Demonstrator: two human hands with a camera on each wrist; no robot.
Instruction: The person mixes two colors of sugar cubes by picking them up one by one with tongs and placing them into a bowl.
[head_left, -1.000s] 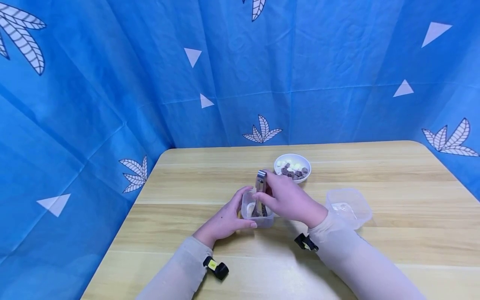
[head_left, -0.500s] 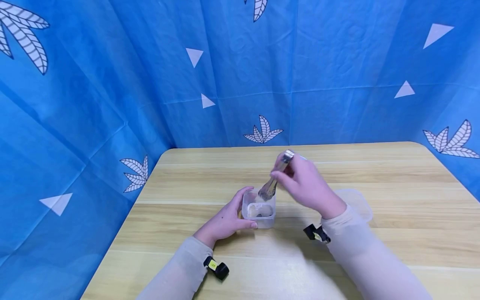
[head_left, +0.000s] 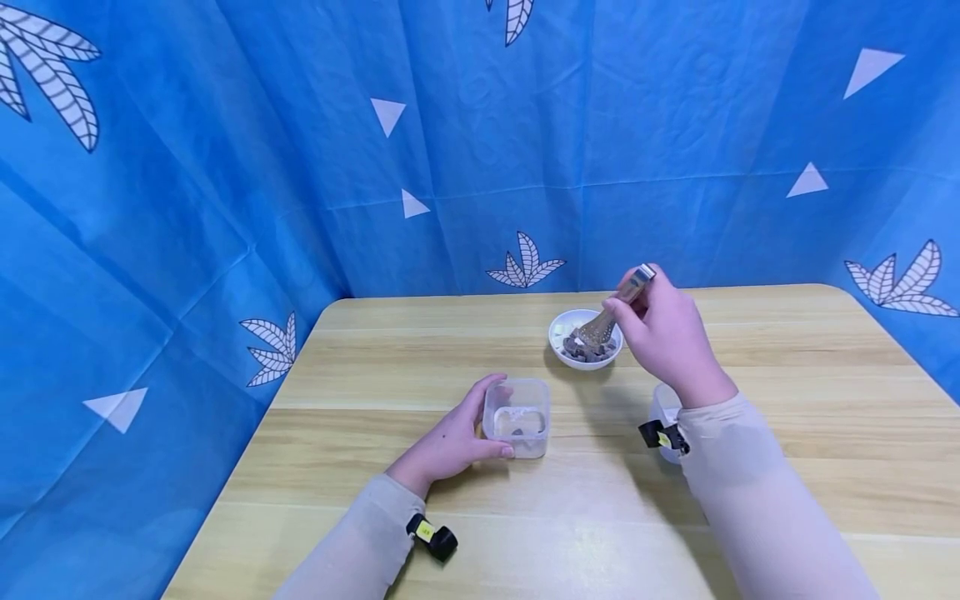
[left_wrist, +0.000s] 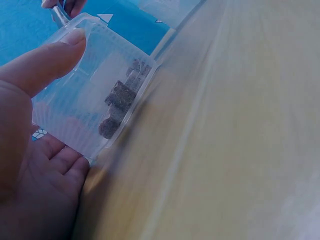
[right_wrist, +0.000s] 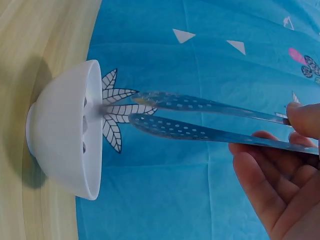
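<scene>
My left hand (head_left: pixel 450 442) (left_wrist: pixel 30 150) grips a small clear plastic container (head_left: pixel 517 417) (left_wrist: pixel 95 100) near the table's middle, thumb on its near wall. A few dark brown cubes (left_wrist: pixel 119 102) lie inside it. My right hand (head_left: pixel 663 337) (right_wrist: pixel 285 185) holds metal tongs (head_left: pixel 611 321) (right_wrist: pixel 200 122) with perforated blades, slightly apart. The tong tips reach into a white bowl (head_left: pixel 558 332) (right_wrist: pixel 65 135) of brown and white pieces at the back. I cannot tell whether the tips hold a piece.
A second clear container (head_left: pixel 663 408) stands on the wooden table (head_left: pixel 825 433), mostly hidden behind my right wrist. Blue cloth with leaf and triangle prints (head_left: pixel 225 167) walls the table at the back and left.
My right hand has lifted the tongs out of the clear container and carried them back and right to the white bowl. The left hand has stayed on the container.
</scene>
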